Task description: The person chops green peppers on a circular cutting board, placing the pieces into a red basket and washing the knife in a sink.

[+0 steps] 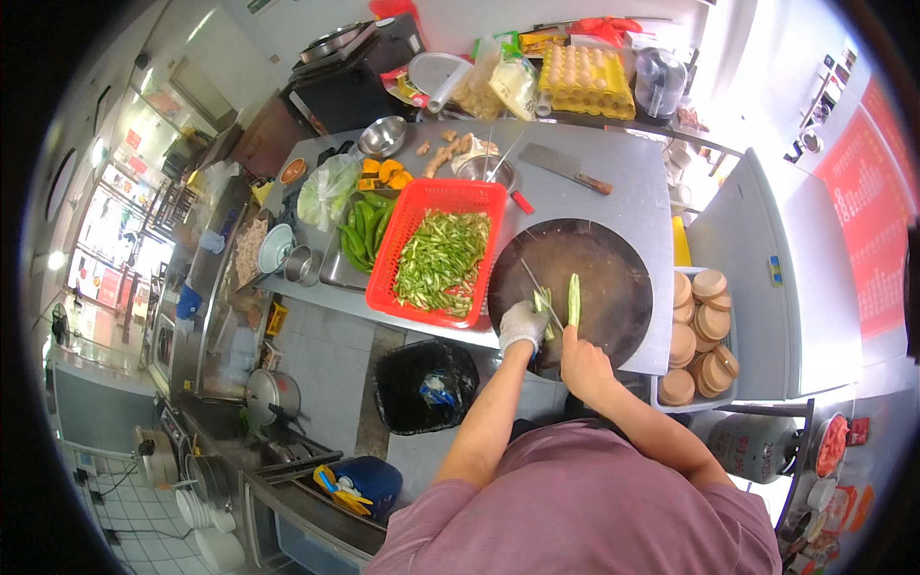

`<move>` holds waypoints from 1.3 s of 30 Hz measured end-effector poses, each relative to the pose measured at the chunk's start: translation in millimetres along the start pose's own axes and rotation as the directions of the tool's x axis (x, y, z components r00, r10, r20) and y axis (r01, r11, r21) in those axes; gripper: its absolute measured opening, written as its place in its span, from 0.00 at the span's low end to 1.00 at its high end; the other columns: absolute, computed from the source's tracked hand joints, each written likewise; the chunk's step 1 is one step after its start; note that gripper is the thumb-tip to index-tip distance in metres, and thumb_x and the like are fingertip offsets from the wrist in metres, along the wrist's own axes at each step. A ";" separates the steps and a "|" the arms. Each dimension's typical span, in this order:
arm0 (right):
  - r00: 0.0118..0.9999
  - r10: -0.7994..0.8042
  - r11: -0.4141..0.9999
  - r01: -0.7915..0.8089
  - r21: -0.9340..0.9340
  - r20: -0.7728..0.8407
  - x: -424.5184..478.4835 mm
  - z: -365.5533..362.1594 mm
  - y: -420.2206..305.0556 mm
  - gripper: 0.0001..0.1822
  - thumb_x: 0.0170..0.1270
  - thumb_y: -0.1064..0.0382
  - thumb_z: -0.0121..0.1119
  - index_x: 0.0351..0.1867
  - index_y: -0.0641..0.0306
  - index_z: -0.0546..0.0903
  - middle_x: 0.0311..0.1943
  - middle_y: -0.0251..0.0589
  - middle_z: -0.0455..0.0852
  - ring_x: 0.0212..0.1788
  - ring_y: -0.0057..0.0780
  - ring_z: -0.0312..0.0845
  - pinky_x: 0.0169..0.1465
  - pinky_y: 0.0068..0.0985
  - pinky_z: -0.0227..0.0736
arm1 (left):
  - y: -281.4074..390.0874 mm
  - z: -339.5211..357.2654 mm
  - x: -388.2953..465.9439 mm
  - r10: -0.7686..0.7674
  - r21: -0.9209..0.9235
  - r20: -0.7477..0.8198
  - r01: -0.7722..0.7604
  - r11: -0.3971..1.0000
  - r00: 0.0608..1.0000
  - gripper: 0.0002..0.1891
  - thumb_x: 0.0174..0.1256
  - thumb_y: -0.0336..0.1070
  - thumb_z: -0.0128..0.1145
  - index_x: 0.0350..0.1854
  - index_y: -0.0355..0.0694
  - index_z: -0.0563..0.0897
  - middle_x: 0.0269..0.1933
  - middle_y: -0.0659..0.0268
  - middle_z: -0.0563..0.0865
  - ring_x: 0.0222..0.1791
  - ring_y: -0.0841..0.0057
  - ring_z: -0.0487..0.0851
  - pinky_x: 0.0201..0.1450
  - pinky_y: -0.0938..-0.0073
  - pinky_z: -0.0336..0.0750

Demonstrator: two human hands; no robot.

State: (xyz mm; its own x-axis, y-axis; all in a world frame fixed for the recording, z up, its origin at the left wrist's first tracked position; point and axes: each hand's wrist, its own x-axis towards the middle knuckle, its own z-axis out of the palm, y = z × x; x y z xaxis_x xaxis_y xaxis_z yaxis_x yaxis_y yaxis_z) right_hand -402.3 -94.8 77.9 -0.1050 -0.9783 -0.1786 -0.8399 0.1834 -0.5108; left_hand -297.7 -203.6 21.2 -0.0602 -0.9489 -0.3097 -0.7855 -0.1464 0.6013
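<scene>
On a round, dark chopping board (pixel 611 287), my left hand (pixel 523 323), in a pale knit glove, rests on cut green vegetable pieces (pixel 540 298). My right hand (pixel 586 363), bare, grips a knife whose narrow-looking blade (pixel 535 277) slants up and left beside the gloved fingers; the handle is hidden in the fist. One long pale-green vegetable piece (pixel 574 298) lies just above the right hand. Left of the board, a red plastic basket (pixel 376 287) holds a heap of green vegetable strips (pixel 440 262).
A cleaver (pixel 550 159) lies beyond the board, near a steel bowl with utensils (pixel 485 171). Green peppers (pixel 366 226) fill a tray left of the basket. A crate of round tan pieces (pixel 704 407) adjoins the table's right edge. A black-lined bin (pixel 424 420) stands below.
</scene>
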 end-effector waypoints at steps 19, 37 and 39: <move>1.000 0.009 0.998 -0.010 0.062 0.019 -1.5 16.8 17.9 0.12 0.62 0.67 0.51 0.45 0.66 0.65 0.29 0.64 0.84 0.35 0.65 0.82 0.41 0.53 0.77 | -10.2 0.9 6.7 0.066 -0.068 0.112 -0.059 0.996 0.991 0.21 0.57 0.46 0.60 0.47 0.36 0.82 0.45 0.44 0.86 0.50 0.51 0.84 0.53 0.58 0.76; 0.996 -0.088 0.986 0.089 -0.139 0.018 -12.5 16.8 25.8 0.11 0.61 0.69 0.51 0.44 0.65 0.67 0.31 0.57 0.85 0.33 0.57 0.85 0.38 0.46 0.80 | -12.4 12.8 -23.9 -0.096 -0.139 0.139 0.115 0.984 0.986 0.18 0.54 0.46 0.62 0.42 0.38 0.86 0.40 0.47 0.88 0.46 0.52 0.86 0.50 0.58 0.78; 0.998 -0.064 0.988 0.065 -0.137 0.017 -3.2 18.5 22.0 0.10 0.62 0.69 0.50 0.44 0.64 0.67 0.32 0.58 0.85 0.33 0.56 0.85 0.37 0.46 0.80 | -10.4 7.7 -23.1 -0.099 -0.140 0.134 0.117 0.983 0.986 0.18 0.53 0.45 0.63 0.41 0.38 0.87 0.40 0.46 0.87 0.46 0.52 0.86 0.50 0.58 0.78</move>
State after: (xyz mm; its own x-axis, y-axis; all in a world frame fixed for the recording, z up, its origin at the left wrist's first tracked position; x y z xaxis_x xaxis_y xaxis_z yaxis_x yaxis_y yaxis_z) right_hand -410.6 -85.8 51.6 -0.0424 -0.9863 -0.1597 -0.9101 0.1040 -0.4012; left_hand -292.9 -178.0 16.4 -0.0646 -0.8837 -0.4636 -0.6933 -0.2944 0.6577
